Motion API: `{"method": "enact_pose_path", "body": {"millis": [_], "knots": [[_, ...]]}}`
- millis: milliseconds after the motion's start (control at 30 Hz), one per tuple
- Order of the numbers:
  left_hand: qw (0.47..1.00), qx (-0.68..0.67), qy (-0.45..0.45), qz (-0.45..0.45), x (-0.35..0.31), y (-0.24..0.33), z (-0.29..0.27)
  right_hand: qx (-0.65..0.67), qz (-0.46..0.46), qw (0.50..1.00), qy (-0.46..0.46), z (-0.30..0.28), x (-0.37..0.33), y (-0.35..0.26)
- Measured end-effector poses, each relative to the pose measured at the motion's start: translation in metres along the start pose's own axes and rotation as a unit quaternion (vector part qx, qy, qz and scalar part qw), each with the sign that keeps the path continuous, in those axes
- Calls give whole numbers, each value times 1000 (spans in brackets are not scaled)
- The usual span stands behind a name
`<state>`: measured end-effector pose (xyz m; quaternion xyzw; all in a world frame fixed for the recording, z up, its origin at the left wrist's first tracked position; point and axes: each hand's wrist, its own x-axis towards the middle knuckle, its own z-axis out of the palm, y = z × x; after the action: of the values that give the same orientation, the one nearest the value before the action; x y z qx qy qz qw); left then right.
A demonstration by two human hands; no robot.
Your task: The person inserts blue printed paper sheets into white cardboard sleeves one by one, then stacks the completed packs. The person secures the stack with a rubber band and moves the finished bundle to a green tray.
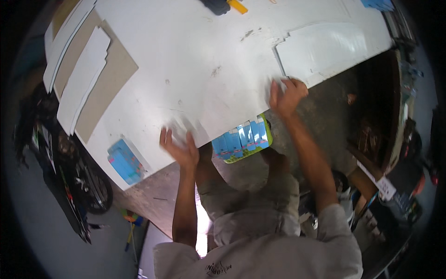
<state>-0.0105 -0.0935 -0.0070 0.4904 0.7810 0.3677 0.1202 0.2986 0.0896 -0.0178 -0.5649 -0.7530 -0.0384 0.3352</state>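
Note:
My left hand (180, 148) is over the table's near edge with its fingers spread and nothing in them, slightly blurred by motion. To its left lies a small stack of flat blue cartons (124, 160) near the table corner. At the same edge, further right, my right hand (289, 98) has thumb and fingers apart, with no held thing visible. Just beyond its fingertips lies a stack of white sheets (323, 51) with a stepped cut edge. Below the table edge, between my hands, more blue flat cartons (241, 138) rest on a green-edged surface over my legs.
The white table (195, 69) carries grey-brown board (109, 81) and cut white sheets (86, 79) at the left. A dark thing (216, 5) and a yellow tool (238, 6) lie at the far edge. A bicycle (65, 176) stands left; a wooden shelf (392, 111) stands right.

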Motion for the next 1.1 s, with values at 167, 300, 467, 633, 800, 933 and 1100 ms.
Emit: {"method": "enact_pose_path", "body": {"millis": [167, 300, 467, 633, 800, 933, 1100], "knots": [[990, -18, -118, -69, -125, 2, -25, 207, 232, 943, -119, -60, -141, -5], [898, -198, -187, -346, -156, -64, 40, 288, 440, 776, -348, -43, -217, -2], [857, -270, -205, -388, -152, -70, 84, 293, 483, 721, -401, -27, -218, 13], [800, -343, -220, -441, -139, -61, 83, 303, 518, 708, -374, -24, -218, 10], [784, -367, -228, -445, -149, -60, 84, 346, 560, 624, -420, -31, -210, 15], [778, -404, -188, -443, -157, -54, 80, 324, 556, 637, -424, -32, -219, 17], [705, -484, -216, -472, -156, -57, 67, 435, 578, 622, -301, -45, -226, 18]]}}
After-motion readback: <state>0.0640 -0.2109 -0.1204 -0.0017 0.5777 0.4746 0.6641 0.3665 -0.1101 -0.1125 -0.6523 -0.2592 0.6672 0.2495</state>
